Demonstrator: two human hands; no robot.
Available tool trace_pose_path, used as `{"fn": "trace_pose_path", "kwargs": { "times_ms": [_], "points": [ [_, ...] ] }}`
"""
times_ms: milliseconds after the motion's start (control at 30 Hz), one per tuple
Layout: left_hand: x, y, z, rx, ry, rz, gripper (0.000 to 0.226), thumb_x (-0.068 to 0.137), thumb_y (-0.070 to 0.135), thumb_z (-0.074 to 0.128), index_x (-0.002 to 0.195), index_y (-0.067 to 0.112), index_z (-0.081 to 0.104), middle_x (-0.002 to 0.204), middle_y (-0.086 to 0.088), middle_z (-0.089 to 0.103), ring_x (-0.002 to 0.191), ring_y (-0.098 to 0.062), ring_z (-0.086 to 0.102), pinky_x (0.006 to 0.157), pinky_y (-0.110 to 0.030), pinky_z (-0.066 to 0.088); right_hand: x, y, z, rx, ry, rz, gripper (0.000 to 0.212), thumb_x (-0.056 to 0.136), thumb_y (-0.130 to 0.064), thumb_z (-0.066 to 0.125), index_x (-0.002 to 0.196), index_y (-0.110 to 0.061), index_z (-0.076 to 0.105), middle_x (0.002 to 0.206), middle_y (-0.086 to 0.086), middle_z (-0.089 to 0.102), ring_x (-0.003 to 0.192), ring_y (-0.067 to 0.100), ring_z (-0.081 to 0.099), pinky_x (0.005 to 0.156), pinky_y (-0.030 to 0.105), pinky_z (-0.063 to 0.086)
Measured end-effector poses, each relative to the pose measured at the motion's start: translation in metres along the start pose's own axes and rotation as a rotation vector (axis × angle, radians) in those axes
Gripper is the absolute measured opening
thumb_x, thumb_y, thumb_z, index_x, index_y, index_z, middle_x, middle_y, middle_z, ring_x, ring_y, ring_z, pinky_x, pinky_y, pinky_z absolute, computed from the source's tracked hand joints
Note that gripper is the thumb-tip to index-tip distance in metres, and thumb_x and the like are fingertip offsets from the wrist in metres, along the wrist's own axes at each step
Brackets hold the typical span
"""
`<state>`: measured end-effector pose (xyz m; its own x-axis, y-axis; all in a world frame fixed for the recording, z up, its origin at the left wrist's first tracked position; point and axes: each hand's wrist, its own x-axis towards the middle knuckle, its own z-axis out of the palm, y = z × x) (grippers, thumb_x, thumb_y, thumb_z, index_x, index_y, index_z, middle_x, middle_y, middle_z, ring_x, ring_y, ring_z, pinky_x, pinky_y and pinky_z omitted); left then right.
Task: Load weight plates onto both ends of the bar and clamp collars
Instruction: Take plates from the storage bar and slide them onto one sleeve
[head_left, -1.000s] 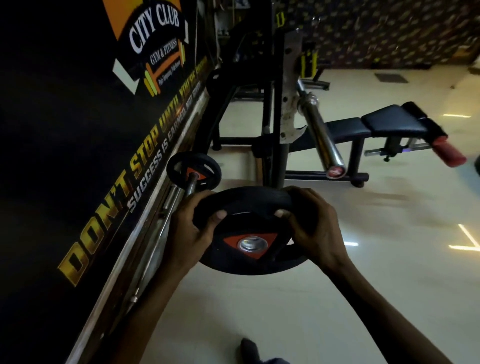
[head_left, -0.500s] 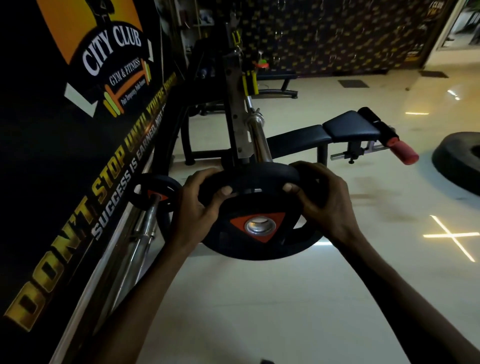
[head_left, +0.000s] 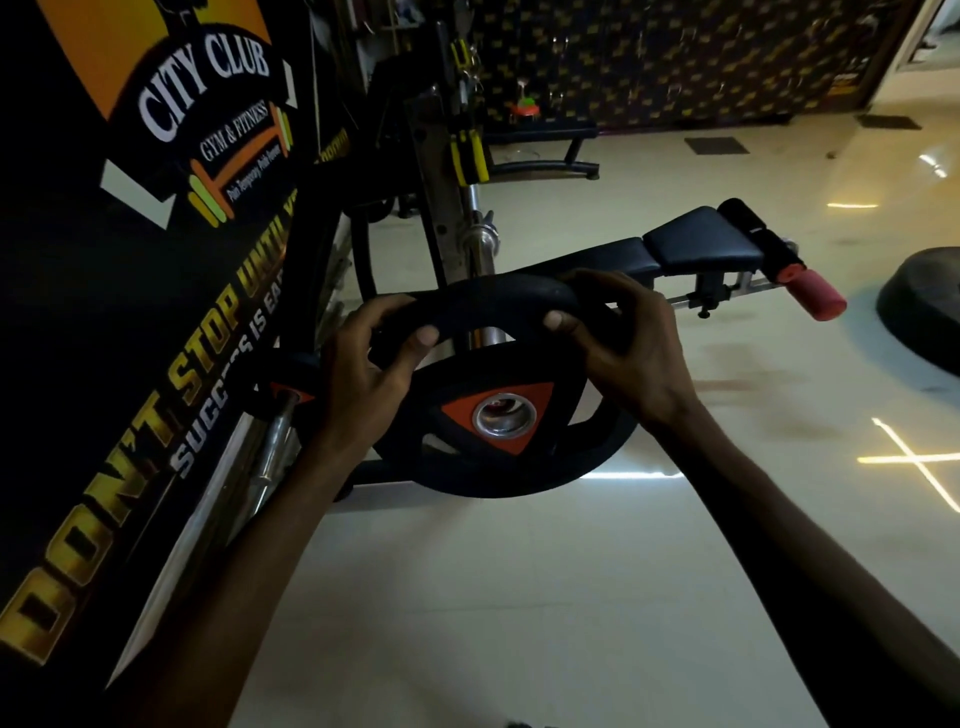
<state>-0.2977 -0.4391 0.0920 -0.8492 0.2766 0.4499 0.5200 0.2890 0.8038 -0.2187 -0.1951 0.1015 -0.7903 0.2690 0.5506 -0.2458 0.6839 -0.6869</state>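
Observation:
A black weight plate (head_left: 498, 467) with an orange triangle around its steel centre hole is held up in front of me. My left hand (head_left: 363, 374) grips its upper left rim and my right hand (head_left: 628, 343) grips its upper right rim, thumbs on the near face. The chrome bar sleeve (head_left: 480, 244) on the rack runs toward me and disappears behind the plate. The sleeve's end shows through the centre hole.
A black wall banner (head_left: 130, 312) stands close on the left. A second bar with a small plate (head_left: 283, 374) leans against it. A black bench (head_left: 696, 244) with a red roller pad lies behind. A large dark disc (head_left: 924, 312) sits on the floor at right.
The plate has moved up and forward with both hands still on it. Its centre hole now lines up with the sleeve's end, and the sleeve is mostly hidden behind it.

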Motion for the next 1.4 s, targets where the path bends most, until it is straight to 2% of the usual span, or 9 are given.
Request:
{"fn": "trace_pose_path", "kwargs": {
  "times_ms": [167,300,433,533,667,767,833,1133,1400],
  "points": [
    [0.003,-0.009,-0.001,-0.031,0.024,-0.023,0.034,0.091,0.036,0.069,0.123,0.024,0.066,0.123,-0.001,0.070,0.119,-0.016,0.065,0.103,-0.049,0.054,0.005,0.006,0.010,0.035,-0.032,0.010,0.041,0.090,-0.029,0.076,0.129,-0.018,0.066,0.117,-0.011,0.065,0.107,0.004,0.061,0.089,0.014,0.050],
    [0.012,-0.017,0.003,-0.029,0.018,-0.030,0.036,0.092,0.036,0.069,0.125,0.023,0.065,0.125,0.001,0.069,0.121,-0.014,0.064,0.104,-0.047,0.054,0.013,0.013,0.014,0.028,-0.022,0.028,0.042,0.090,-0.028,0.077,0.129,-0.018,0.066,0.119,-0.005,0.069,0.108,0.006,0.063,0.085,0.003,0.045],
    [0.029,-0.032,0.010,-0.007,0.035,0.011,0.041,0.094,0.035,0.068,0.129,0.013,0.066,0.125,-0.001,0.069,0.122,-0.013,0.064,0.104,-0.043,0.054,0.025,0.022,0.023,0.029,0.002,0.004,0.042,0.090,-0.026,0.076,0.130,-0.015,0.066,0.120,-0.002,0.068,0.109,0.009,0.063,0.090,0.013,0.050],
    [0.041,-0.049,0.021,0.045,0.089,0.064,0.046,0.099,0.041,0.063,0.134,0.012,0.062,0.130,-0.004,0.067,0.124,-0.015,0.062,0.103,-0.043,0.054,0.032,0.033,0.035,0.016,0.072,-0.047,0.044,0.093,-0.029,0.072,0.134,-0.014,0.063,0.127,0.000,0.065,0.116,0.010,0.060,0.100,0.028,0.053],
    [0.042,-0.071,0.050,0.208,0.215,0.266,0.051,0.103,0.034,0.059,0.145,0.006,0.051,0.149,-0.008,0.052,0.143,-0.021,0.048,0.110,-0.048,0.048,0.026,0.056,0.058,-0.125,0.235,-0.273,0.050,0.096,-0.032,0.069,0.138,-0.006,0.059,0.143,0.010,0.055,0.135,0.024,0.051,0.107,0.049,0.046],
    [0.037,-0.089,0.070,0.441,0.304,0.375,0.079,0.097,0.050,0.060,0.157,0.007,0.033,0.164,-0.002,0.028,0.156,-0.010,0.022,0.124,-0.040,0.027,0.018,0.081,0.075,-0.358,0.275,-0.458,0.080,0.090,-0.049,0.072,0.149,-0.002,0.044,0.156,0.017,0.045,0.148,0.031,0.041,0.113,0.052,0.040],
    [0.042,-0.099,0.077,0.588,0.393,0.419,0.084,0.098,0.063,0.051,0.158,0.008,0.028,0.163,-0.004,0.026,0.154,-0.013,0.025,0.125,-0.033,0.019,0.021,0.096,0.082,-0.411,0.333,-0.498,0.085,0.089,-0.052,0.070,0.151,-0.004,0.038,0.158,0.017,0.043,0.149,0.031,0.040,0.112,0.052,0.042],
    [0.100,-0.131,0.091,0.774,0.469,0.508,0.101,0.091,0.073,0.054,0.158,0.004,0.024,0.162,-0.014,0.029,0.160,-0.011,0.010,0.127,-0.031,0.014,0.070,0.145,0.115,-0.416,0.429,-0.470,0.097,0.089,-0.058,0.066,0.163,-0.015,0.020,0.164,0.010,0.031,0.153,0.027,0.032,0.120,0.045,0.032],
    [0.188,-0.173,0.112,0.806,0.458,0.465,0.110,0.091,0.072,0.061,0.166,0.012,0.008,0.170,-0.008,0.018,0.160,-0.016,0.010,0.127,-0.035,0.017,0.154,0.180,0.141,-0.450,0.369,-0.424,0.092,0.089,-0.054,0.069,0.157,-0.008,0.028,0.164,0.013,0.031,0.154,0.027,0.029,0.119,0.052,0.034]
  ]
}}
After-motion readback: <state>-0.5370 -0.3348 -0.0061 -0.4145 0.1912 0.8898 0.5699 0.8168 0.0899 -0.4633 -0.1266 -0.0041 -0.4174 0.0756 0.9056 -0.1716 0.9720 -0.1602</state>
